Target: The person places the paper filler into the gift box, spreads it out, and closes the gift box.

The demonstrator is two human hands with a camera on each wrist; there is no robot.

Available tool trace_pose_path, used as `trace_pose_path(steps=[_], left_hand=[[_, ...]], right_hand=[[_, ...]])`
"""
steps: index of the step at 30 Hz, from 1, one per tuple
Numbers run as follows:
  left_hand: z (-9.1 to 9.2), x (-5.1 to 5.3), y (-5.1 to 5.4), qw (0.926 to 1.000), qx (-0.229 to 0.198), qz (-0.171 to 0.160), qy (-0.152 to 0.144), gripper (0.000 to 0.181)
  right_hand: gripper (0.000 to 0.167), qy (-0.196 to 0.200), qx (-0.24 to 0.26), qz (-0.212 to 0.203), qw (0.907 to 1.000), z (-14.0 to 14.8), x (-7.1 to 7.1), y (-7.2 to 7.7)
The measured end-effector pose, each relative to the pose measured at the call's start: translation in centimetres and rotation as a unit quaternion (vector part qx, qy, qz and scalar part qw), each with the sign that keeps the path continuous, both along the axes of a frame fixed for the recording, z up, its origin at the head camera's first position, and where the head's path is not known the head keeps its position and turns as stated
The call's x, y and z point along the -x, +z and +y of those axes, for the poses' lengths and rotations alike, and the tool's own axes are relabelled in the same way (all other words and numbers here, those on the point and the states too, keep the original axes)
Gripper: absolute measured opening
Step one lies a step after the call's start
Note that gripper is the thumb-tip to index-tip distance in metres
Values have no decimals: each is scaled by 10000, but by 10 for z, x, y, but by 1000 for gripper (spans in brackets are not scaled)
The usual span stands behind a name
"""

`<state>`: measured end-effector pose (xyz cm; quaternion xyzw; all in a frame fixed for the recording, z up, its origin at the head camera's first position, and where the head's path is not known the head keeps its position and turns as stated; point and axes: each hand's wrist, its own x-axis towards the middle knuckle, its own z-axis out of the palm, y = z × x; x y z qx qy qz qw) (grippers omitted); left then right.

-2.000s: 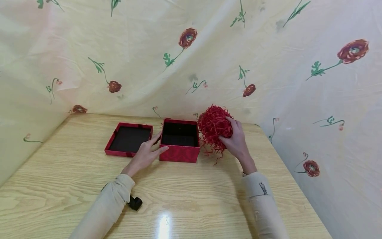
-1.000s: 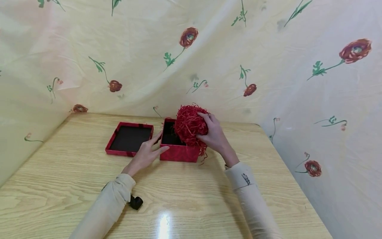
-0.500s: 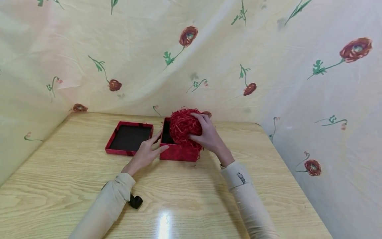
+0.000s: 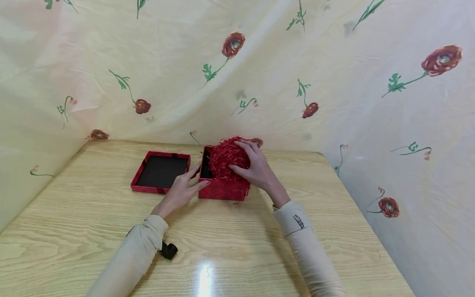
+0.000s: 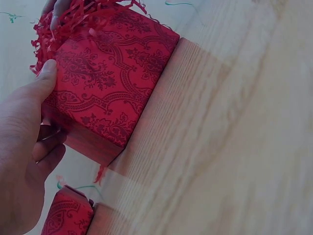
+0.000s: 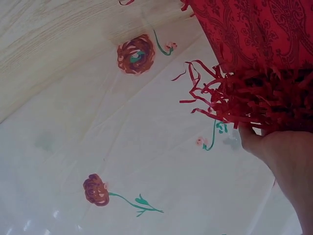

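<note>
A red patterned box with a black inside stands toward the back of the table. My left hand holds its left side, the thumb on the front face near the rim and the other fingers bent against the side wall. Red shredded paper fills most of the box opening and heaps above the rim; a dark strip of the inside shows at the left. My right hand grips this paper from the right. In the right wrist view, loose strands hang over the box's edge.
Left of the box lies the red lid, its black inside facing up. A small black object sits beside the left cuff. Behind and to the right of the wooden table hangs a flowered cloth.
My right hand has carried the shredded paper left from beside the box, then down into its opening, where the heap now sits lower. The left hand has stayed on the box.
</note>
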<state>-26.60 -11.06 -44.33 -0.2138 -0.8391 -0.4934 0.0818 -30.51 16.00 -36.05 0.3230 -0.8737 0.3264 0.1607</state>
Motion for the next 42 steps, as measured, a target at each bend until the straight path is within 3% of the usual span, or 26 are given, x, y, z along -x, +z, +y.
trace_pose_path(steps=[8,13,23,42], left_hand=[[0,-1,1,9999,-60,-104,-35,80],[0,-1,2,9999,-101,-120,-46,81],[-1,-1,1,9998,-70,-185,-74,82],[0,0,0,9999,-73,-77,24,80]], right_hand=[[69,6,72,383,9992,2,0,-2],[68,-69,84,409,9991,3,-1,-2],[70,-234,-284,-116,9993,-5,0,-7],[63,-140,-888,-608,9941,-34,-1,-10]])
